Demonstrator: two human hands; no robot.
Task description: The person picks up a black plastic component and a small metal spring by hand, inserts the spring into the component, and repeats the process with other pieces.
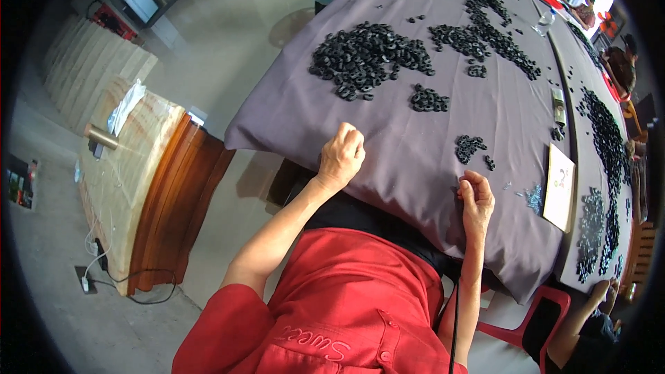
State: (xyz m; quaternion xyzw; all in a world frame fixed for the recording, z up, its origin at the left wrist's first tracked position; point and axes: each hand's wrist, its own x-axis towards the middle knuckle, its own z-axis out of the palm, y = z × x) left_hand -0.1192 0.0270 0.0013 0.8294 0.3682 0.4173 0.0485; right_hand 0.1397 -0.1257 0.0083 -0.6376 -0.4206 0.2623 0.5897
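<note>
My left hand (pixel 341 157) hovers at the near edge of the grey cloth-covered table (pixel 405 142), its fingers curled closed. Whatever it holds, if anything, is hidden. Over the cloth to the right, my right hand (pixel 476 199) pinches thumb against fingers; what is between them is too small to name. Just beyond it lies a small group of black ring-like pieces (pixel 470 148). A big heap of the same black pieces (pixel 367 57) spreads past my left hand, with a smaller pile (pixel 429 99) beside it. Small light-blue pieces (pixel 534 198) lie right of my right hand.
A white card (pixel 558 187) lies at the right, near a small packet (pixel 558 107). More black pieces (pixel 607 142) cover a second table, where other people sit. A red plastic chair (pixel 516 333) stands at lower right. A wooden counter (pixel 172 201) is on the left.
</note>
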